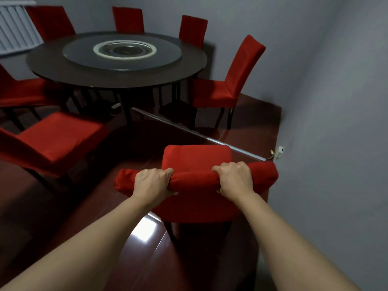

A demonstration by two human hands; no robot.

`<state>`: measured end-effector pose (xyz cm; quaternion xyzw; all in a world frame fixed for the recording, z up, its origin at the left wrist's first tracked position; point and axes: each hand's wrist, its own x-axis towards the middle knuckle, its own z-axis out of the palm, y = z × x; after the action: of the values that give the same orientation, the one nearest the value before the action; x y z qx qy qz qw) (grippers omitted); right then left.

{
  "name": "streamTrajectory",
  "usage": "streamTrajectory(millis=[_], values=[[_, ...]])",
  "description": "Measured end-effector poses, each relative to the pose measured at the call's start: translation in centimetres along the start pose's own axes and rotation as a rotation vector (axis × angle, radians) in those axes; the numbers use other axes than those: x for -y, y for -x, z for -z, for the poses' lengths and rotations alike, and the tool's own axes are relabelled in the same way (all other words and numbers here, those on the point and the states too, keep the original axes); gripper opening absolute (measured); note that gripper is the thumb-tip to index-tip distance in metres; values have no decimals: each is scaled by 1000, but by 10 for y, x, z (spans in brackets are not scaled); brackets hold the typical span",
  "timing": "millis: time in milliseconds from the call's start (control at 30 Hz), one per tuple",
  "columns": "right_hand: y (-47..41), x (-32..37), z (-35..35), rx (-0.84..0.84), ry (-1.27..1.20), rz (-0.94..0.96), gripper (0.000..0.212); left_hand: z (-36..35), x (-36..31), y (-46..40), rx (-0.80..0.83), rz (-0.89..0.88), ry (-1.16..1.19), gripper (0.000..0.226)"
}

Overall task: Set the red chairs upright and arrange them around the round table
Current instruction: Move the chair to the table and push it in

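Observation:
A red chair (196, 158) stands upright right in front of me, a stretch of floor between it and the round table (117, 74). My left hand (152, 182) and my right hand (234, 178) both grip the top of its backrest, fingers curled over the front edge. Several other red chairs stand upright around the dark table: one at the right (231, 80), one at the near left (52, 139), one at the far left (23, 91), and three behind the table (128, 19). A glass turntable (121, 52) lies on the tabletop.
A grey wall (325, 101) runs close along the right, with a small white socket box (279, 152) low on it. A metal strip (189, 129) crosses the glossy red floor. A white radiator (16, 32) is at the far left.

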<state>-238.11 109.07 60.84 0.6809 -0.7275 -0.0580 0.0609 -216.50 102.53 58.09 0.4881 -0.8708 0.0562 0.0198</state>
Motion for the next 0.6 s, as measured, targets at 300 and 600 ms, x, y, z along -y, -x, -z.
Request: streamTrajectory(millis=[300, 600], values=[[-41, -11, 3, 42, 27, 99, 51, -6, 15, -14, 3, -5, 16, 51], [-31, -78, -21, 100, -51, 121, 53, -2, -49, -42, -7, -70, -48, 50]])
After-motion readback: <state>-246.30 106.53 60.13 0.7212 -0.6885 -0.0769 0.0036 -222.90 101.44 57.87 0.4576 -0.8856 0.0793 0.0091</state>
